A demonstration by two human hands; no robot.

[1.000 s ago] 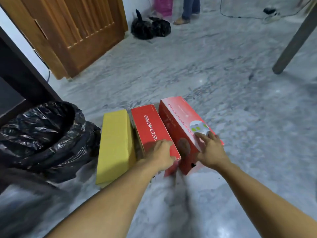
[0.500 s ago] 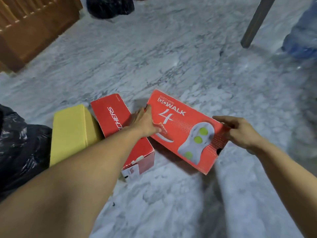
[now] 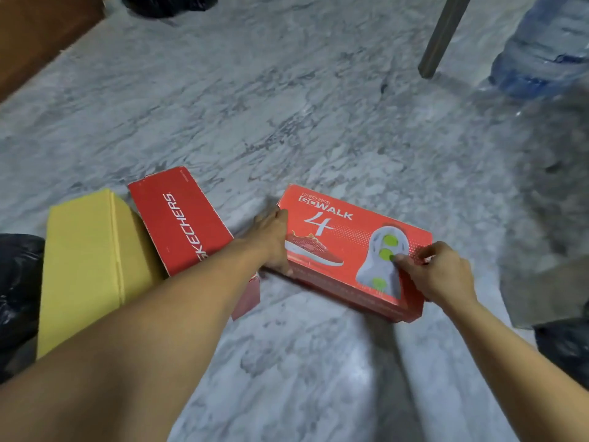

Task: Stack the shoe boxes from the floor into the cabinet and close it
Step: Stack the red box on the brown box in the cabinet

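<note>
A red GoWalk shoe box (image 3: 341, 237) lies flat, lid up, just above or on the marble floor. My left hand (image 3: 271, 240) grips its left end, fingers curled under the edge. My right hand (image 3: 436, 272) holds the right end, thumb on the lid and fingers round the side. To the left a second red shoe box (image 3: 181, 218) lies on the floor, and a yellow box (image 3: 86, 260) sits beside it, touching. The cabinet is out of view.
A black plastic bag (image 3: 16, 298) lies at the far left beside the yellow box. A wooden door (image 3: 38, 33) is at the upper left, a table leg (image 3: 443, 36) and a blue water jug (image 3: 541, 46) at the upper right. Another dark bag (image 3: 570, 349) sits at the right edge.
The GoWalk box has been pulled away from the other two boxes, turned lid up and swung crosswise. Both hands moved to its ends; my view tilted down and to the right.
</note>
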